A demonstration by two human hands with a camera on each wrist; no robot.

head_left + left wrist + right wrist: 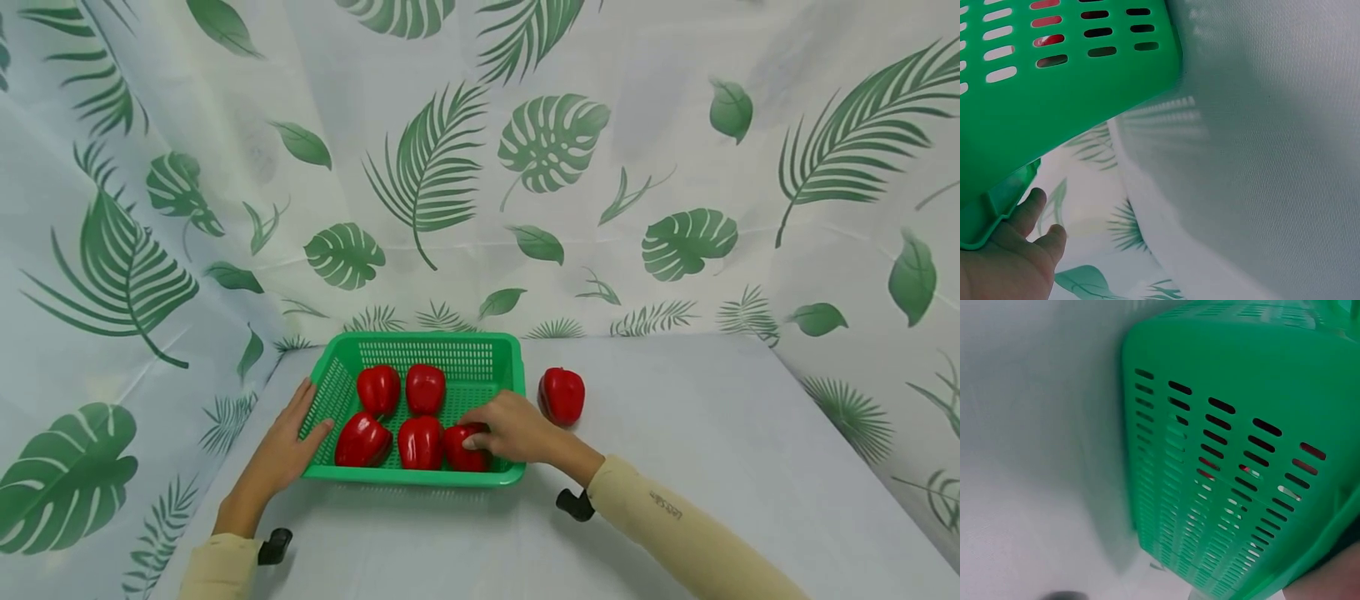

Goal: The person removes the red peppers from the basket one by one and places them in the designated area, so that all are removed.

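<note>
A green plastic basket [420, 477] with slotted walls stands on the white table, several red bell peppers [422, 442] inside it. My right hand [512, 427] reaches over the basket's right side and grips a red bell pepper [467, 450] in the front right corner, its thumb and fingers around the top. In the right wrist view the basket wall [1222, 437] hides that pepper and most of the hand. At the basket's left rim my left hand [288, 442] rests with fingers extended; the left wrist view shows its fingers [1034, 206] beside the rim.
One more red bell pepper [562, 396] lies on the table just right of the basket. A leaf-patterned curtain [555, 150] rises behind the table [675, 417] and along both sides. Black wrist cameras [575, 504] sit under both forearms.
</note>
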